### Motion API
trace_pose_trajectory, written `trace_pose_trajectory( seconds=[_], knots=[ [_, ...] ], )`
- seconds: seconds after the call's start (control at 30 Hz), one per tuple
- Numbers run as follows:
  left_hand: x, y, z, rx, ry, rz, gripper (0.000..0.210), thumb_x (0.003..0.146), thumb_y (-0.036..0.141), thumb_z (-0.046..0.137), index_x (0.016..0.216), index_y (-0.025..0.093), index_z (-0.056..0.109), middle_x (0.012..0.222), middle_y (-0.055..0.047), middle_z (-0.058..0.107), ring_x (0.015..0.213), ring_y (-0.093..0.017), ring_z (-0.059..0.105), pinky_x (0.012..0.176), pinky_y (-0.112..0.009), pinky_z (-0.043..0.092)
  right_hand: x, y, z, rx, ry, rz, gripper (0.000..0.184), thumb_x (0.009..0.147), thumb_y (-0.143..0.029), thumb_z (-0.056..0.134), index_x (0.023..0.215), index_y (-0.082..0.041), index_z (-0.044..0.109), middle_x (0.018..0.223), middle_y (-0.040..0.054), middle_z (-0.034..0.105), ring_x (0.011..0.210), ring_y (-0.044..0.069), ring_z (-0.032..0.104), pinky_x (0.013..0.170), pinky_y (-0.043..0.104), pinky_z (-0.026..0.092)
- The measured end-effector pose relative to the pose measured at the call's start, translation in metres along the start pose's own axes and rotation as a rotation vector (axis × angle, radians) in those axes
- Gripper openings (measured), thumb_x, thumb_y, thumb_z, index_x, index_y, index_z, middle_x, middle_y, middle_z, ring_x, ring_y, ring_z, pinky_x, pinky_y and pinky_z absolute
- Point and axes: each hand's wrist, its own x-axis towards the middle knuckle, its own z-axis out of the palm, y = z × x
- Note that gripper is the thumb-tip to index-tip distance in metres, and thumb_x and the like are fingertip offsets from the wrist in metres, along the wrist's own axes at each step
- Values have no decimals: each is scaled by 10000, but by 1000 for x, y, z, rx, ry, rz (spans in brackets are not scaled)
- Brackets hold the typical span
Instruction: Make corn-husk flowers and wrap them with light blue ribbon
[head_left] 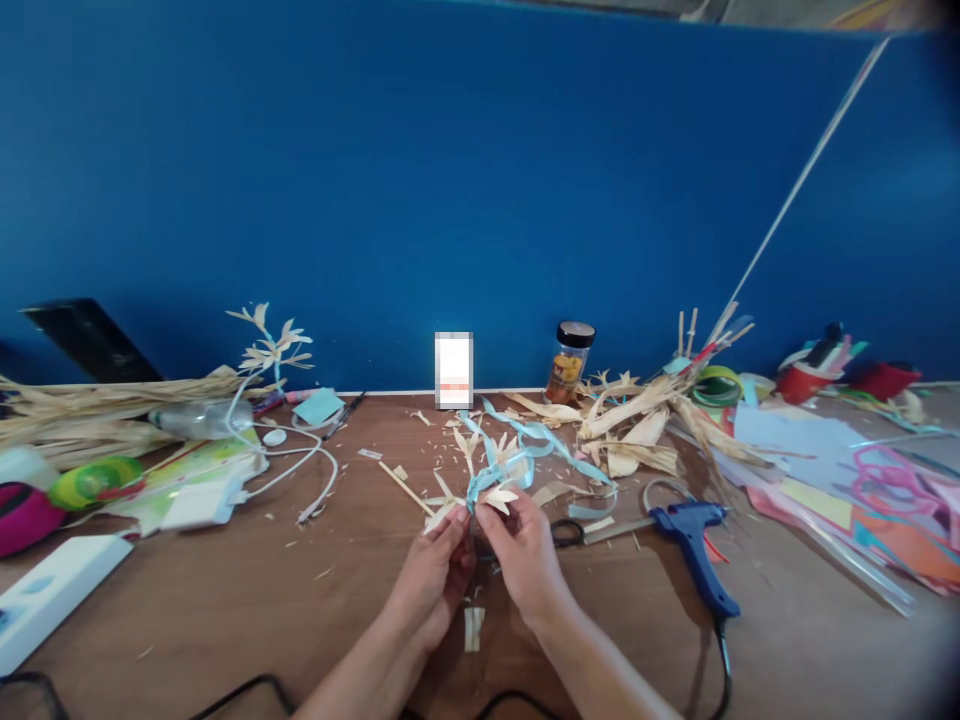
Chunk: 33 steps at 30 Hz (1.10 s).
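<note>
Both of my hands meet low in the middle, above the brown table. Pinched fingers of my left hand [442,575] and my right hand [525,555] close on a craft flower with pale husk petals [501,497] and a stem wrapped in light blue ribbon. My fingertips hide the lower stem. Loose curls of blue ribbon [536,440] lie just beyond it. Left of the flower is a thin wooden stick [405,488]. Scissors [568,533] rest right of my right hand, and farther right lies a blue glue gun [697,550].
Another husk flower [274,350] stands at the back left near a white charger [202,503] with cable. A white power strip [60,600] is front left. Dry husks [637,430], a black-lidded jar [570,365] and coloured paper [795,450] occupy the right. A blue partition [480,180] rises behind.
</note>
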Motion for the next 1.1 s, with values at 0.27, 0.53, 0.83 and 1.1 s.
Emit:
trace_pose_trajectory(
  seconds=[0.27,0.53,0.83,1.1],
  knots=[
    [-2,3,4,-11,-12,2,134,654,164,688,742,126,594,584,53,528,428,-6,430,384,-94,376,1,0,-2,63,30,76,130,716,-267,594,781,-156,575,696,6,614,634,139,558,595,238,455],
    [-4,5,7,-20,-1,-6,145,628,174,708,684,125,584,511,70,485,394,-9,413,376,-104,367,1,3,-2,106,36,128,161,713,-296,596,774,-151,561,625,-8,575,565,121,524,536,222,440],
    [-4,3,5,-8,14,-20,142,648,180,695,688,133,567,481,81,451,374,-5,392,377,-109,353,2,2,-4,136,29,153,167,701,-304,612,751,-157,552,628,-26,569,563,101,516,507,191,418],
    [-2,3,3,-47,-10,-14,167,638,161,698,664,134,535,493,82,439,375,0,366,350,-96,318,1,0,-3,125,17,181,182,715,-322,588,740,-146,552,651,-9,559,551,97,512,490,186,412]
  ],
)
